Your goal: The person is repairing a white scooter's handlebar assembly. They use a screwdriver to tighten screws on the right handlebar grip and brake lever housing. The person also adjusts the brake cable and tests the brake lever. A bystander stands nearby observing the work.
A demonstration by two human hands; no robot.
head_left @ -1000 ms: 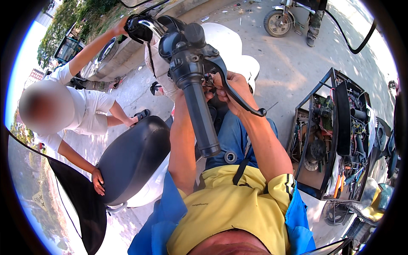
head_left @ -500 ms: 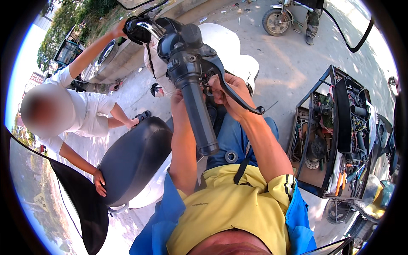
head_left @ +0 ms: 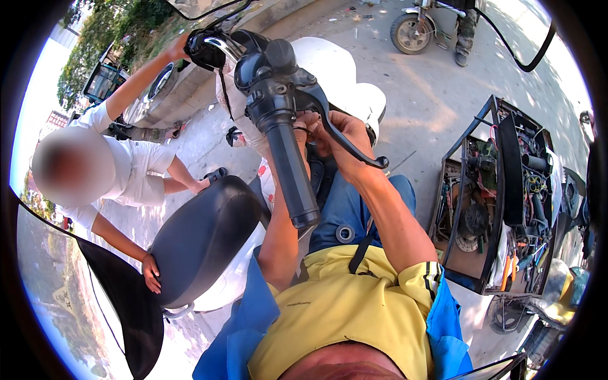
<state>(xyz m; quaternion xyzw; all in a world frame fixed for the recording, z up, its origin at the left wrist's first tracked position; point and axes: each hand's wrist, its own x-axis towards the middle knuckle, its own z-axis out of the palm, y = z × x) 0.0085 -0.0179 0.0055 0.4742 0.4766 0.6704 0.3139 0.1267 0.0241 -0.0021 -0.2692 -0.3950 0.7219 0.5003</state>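
Over my lap stretches the handlebar of a white scooter, with a black rubber grip (head_left: 291,171) and a black brake lever (head_left: 345,139). My left hand (head_left: 308,120) reaches up behind the grip, which hides most of it; its fingertips pinch a thin black wire (head_left: 300,128) below the lever mount. Beside it, my right hand (head_left: 348,134) is closed, its fingertips meeting the left ones under the lever. What the right fingers hold is too small and shaded to make out.
Another person on the left rests one hand on the black seat (head_left: 202,237) and the other on the far handlebar end (head_left: 204,50). To the right stands a metal-framed tool box (head_left: 487,202) full of tools and parts. A motorbike wheel (head_left: 411,33) is farther off.
My left hand has moved up and right from beside the grip to meet the right fingertips. The right hand stays under the lever; the handlebar has shifted slightly left.
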